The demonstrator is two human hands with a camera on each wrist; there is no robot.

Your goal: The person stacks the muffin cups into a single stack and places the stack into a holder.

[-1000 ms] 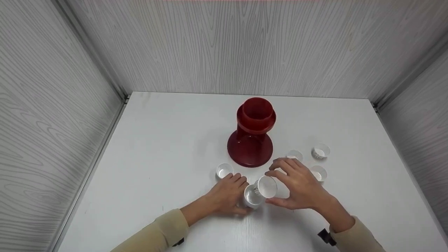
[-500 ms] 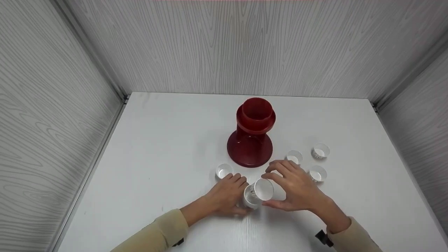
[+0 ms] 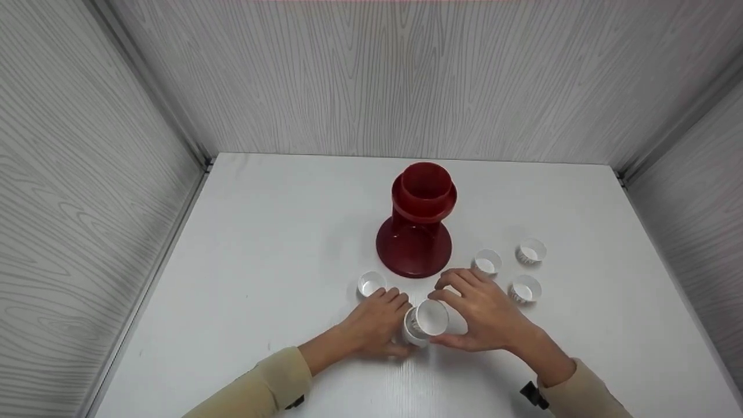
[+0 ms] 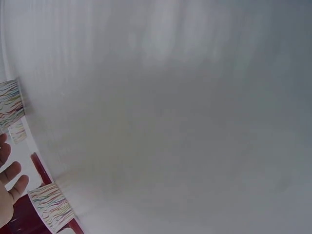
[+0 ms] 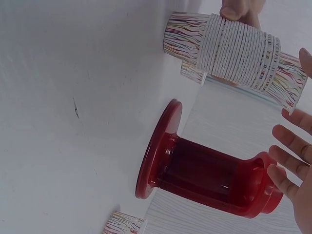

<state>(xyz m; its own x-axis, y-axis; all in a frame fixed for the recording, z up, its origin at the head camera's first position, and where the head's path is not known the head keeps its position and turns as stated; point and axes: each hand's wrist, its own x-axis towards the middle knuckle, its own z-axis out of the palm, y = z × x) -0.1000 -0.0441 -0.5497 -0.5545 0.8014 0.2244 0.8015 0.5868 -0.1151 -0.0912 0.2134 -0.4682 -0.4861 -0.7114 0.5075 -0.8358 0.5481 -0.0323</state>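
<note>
A tall stack of white paper cups with coloured wavy lines stands on the table, seen sideways in the right wrist view. My left hand grips the stack low on its left side, its fingers partly hidden. My right hand holds the top paper cup between thumb and forefinger, its other fingers spread. In the head view this cup overlaps the stack; the right wrist view shows its lower end meeting the stack's rims.
Behind the hands stands a red plastic holder with a round base and ring-shaped top. One loose cup sits beyond my left hand. On the right are three more, including a near cup and a far cup. Wood-grain panels enclose the table.
My right hand has shifted slightly left and nearer to me with the cup, which now covers more of the stack in the head view. The left hand has stayed put.
</note>
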